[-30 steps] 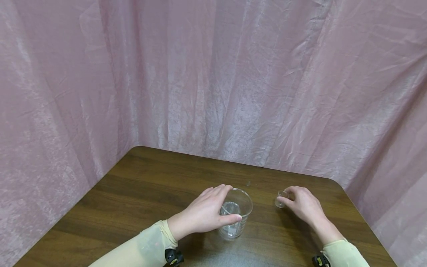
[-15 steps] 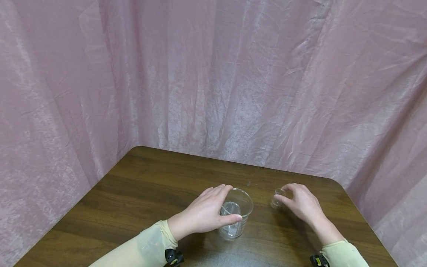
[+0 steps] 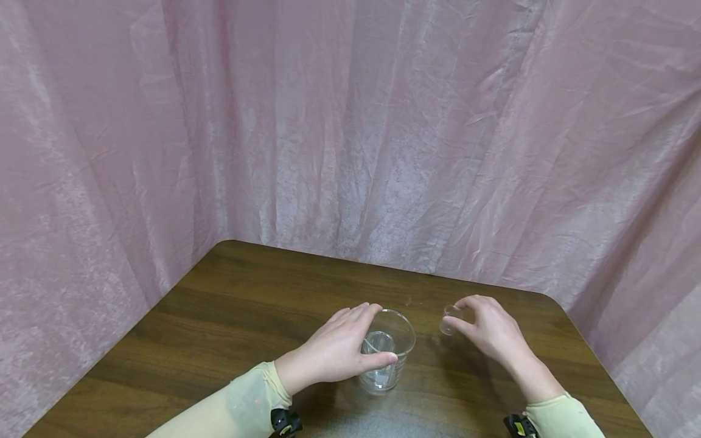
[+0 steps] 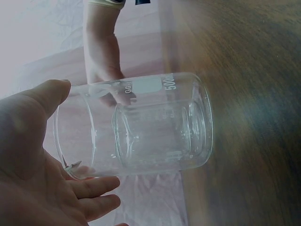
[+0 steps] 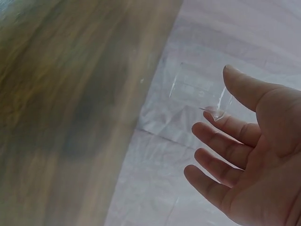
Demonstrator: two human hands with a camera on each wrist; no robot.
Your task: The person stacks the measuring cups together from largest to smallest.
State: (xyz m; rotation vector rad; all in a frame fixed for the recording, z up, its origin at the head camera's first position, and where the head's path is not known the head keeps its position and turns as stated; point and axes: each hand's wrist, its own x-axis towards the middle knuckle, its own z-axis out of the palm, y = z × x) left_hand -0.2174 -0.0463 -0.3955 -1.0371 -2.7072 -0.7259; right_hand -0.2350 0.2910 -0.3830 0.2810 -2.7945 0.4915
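My left hand (image 3: pixel 345 350) grips a large clear glass beaker (image 3: pixel 403 350) at its rim, thumb on the near side and fingers around the far side. In the left wrist view this large beaker bears white lettering with "500ml". A smaller glass beaker (image 4: pixel 155 134) sits inside it at the bottom. To the right, my right hand (image 3: pixel 495 328) pinches a tiny clear glass beaker (image 3: pixel 449 322) between thumb and index finger. In the right wrist view the tiny beaker (image 5: pixel 195 89) shows faintly against the pale curtain, the other fingers spread below it.
The brown wooden table (image 3: pixel 263 292) has rounded far corners. Pink velvety curtains (image 3: pixel 350 134) hang behind and along both sides. A small pale mark (image 3: pixel 408 301) lies on the tabletop beyond the large beaker.
My right hand has moved left and slightly farther away with the tiny beaker, closer to the large one. The left hand and large beaker have stayed put.
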